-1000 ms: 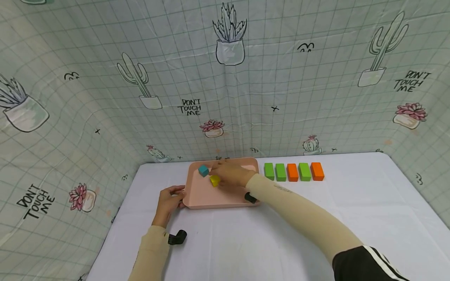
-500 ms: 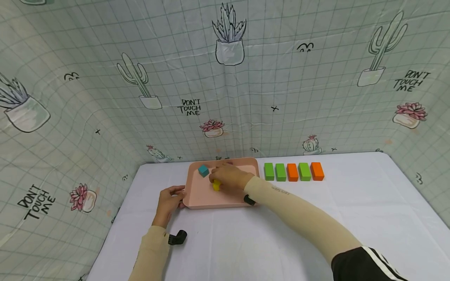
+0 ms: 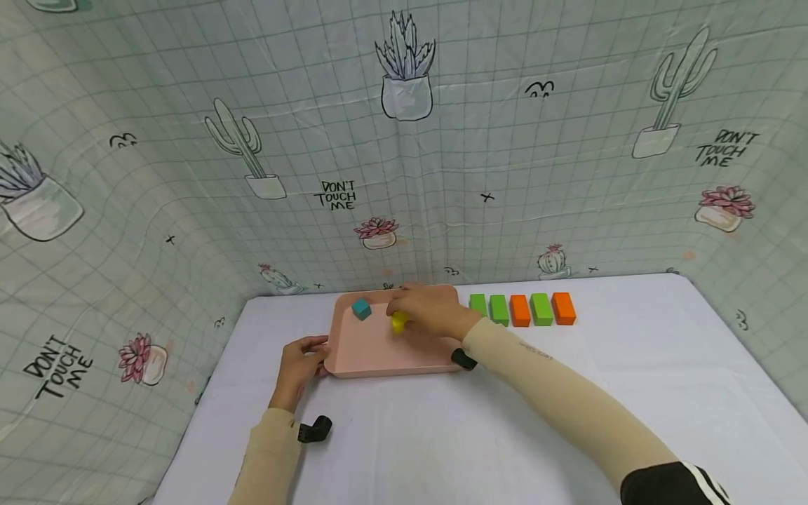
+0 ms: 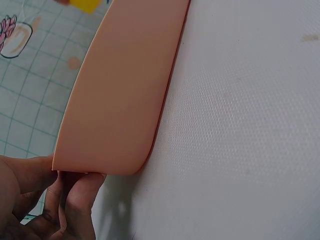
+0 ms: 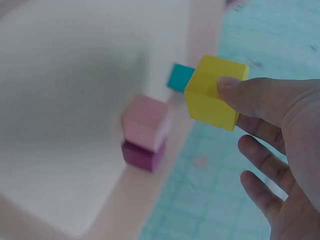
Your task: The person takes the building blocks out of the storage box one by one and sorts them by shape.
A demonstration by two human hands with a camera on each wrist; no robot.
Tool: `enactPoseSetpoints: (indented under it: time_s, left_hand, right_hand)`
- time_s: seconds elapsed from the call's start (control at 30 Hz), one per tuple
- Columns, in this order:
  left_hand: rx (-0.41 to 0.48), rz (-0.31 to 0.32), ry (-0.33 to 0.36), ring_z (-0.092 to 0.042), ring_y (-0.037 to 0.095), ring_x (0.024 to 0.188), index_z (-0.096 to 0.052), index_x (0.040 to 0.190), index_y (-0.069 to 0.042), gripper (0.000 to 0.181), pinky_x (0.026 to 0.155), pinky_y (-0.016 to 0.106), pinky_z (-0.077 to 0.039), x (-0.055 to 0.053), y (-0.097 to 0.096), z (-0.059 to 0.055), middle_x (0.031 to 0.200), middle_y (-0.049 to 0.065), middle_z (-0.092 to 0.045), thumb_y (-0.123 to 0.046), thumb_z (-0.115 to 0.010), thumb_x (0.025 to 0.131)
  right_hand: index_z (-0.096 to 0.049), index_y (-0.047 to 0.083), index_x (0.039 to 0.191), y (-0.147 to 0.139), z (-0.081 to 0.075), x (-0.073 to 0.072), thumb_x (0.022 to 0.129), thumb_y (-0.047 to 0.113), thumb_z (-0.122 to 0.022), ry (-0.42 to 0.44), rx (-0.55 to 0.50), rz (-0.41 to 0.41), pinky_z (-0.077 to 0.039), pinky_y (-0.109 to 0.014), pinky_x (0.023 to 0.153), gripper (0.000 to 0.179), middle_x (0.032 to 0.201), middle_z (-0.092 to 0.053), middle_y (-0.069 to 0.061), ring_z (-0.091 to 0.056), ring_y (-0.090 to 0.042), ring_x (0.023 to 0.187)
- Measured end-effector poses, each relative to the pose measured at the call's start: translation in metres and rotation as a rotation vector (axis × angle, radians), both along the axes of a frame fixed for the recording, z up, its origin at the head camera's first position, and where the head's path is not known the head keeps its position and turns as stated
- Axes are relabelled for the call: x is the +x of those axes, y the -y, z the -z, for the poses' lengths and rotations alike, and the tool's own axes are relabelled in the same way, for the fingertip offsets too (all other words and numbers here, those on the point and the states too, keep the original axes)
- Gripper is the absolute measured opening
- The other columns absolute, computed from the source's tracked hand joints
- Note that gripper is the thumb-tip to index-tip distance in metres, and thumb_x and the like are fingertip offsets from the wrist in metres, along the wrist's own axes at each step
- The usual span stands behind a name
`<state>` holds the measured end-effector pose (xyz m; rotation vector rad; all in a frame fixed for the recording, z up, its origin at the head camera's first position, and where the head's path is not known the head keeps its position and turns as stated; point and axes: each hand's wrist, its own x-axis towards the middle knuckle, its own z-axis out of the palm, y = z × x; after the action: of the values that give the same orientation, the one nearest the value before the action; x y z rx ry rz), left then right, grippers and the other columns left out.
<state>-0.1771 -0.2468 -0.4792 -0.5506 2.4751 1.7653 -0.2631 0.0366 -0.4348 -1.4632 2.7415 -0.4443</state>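
Observation:
In the head view my right hand is over the pink tray, its thumb and fingers pinching a yellow block. The right wrist view shows that yellow block lifted clear, with the other fingers spread loosely below. A teal block stands in the tray's far left part. A pink block sits on or against a purple block; in the head view my right hand hides both. My left hand holds the tray's left edge, thumb and fingers at its rim.
To the right of the tray runs a row of several upright blocks, green and orange. A white cloth covers the table. A cactus-print curtain closes off the back and left.
My right hand has moved right with the yellow block, away from the teal one. The left hand stays at the tray's edge. The head view has shifted slightly.

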Motion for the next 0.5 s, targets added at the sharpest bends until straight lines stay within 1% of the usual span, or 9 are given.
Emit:
enactPoseSetpoints:
  time_s: [0.13, 0.2, 0.3, 0.4, 0.5]
  left_hand:
    - [-0.008, 0.007, -0.002, -0.061, 0.011, 0.064, -0.067, 0.129, 0.012, 0.030, 0.056, 0.019, -0.052, 0.001, 0.001, -0.001, 0.106, 0.017, -0.066, 0.002, -0.066, 0.101]
    - [-0.012, 0.004, -0.002, -0.061, 0.011, 0.064, -0.067, 0.129, 0.012, 0.030, 0.055, 0.019, -0.052, 0.002, 0.001, -0.002, 0.106, 0.017, -0.067, 0.002, -0.066, 0.101]
    - [-0.011, -0.001, 0.002, -0.061, 0.011, 0.065, -0.067, 0.129, 0.012, 0.030, 0.055, 0.020, -0.053, 0.002, 0.000, -0.003, 0.104, 0.016, -0.067, 0.002, -0.065, 0.101]
    - [-0.011, 0.000, 0.008, -0.061, 0.012, 0.066, -0.067, 0.129, 0.013, 0.030, 0.055, 0.020, -0.054, 0.003, -0.001, -0.006, 0.103, 0.016, -0.066, 0.002, -0.065, 0.101]
    - [-0.011, 0.005, 0.015, -0.060, 0.012, 0.067, -0.066, 0.129, 0.013, 0.030, 0.056, 0.020, -0.054, 0.003, -0.002, -0.007, 0.102, 0.015, -0.065, 0.002, -0.065, 0.101]
  right_hand:
    - [-0.076, 0.010, 0.123, -0.024, -0.009, 0.005, 0.091, 0.009, -0.084, -0.004, -0.077, 0.077, -0.056, -0.040, 0.101, 0.033, 0.123, -0.073, -0.003, -0.061, -0.026, 0.119]
    - [-0.076, 0.008, 0.122, -0.037, -0.014, 0.008, 0.090, 0.008, -0.086, -0.009, -0.115, 0.098, -0.052, -0.044, 0.106, 0.034, 0.122, -0.073, -0.004, -0.061, -0.028, 0.119]
    - [-0.077, 0.009, 0.120, -0.057, -0.018, 0.014, 0.087, 0.008, -0.087, -0.026, -0.150, 0.148, -0.053, -0.046, 0.106, 0.034, 0.119, -0.074, -0.004, -0.062, -0.028, 0.116]
    - [-0.077, 0.009, 0.118, -0.079, -0.019, 0.020, 0.085, 0.006, -0.089, -0.041, -0.180, 0.194, -0.055, -0.045, 0.103, 0.035, 0.117, -0.074, -0.003, -0.062, -0.028, 0.115]
    - [-0.077, 0.008, 0.116, -0.102, -0.016, 0.027, 0.084, 0.005, -0.089, -0.050, -0.206, 0.235, -0.055, -0.048, 0.100, 0.035, 0.115, -0.074, -0.004, -0.063, -0.029, 0.114]
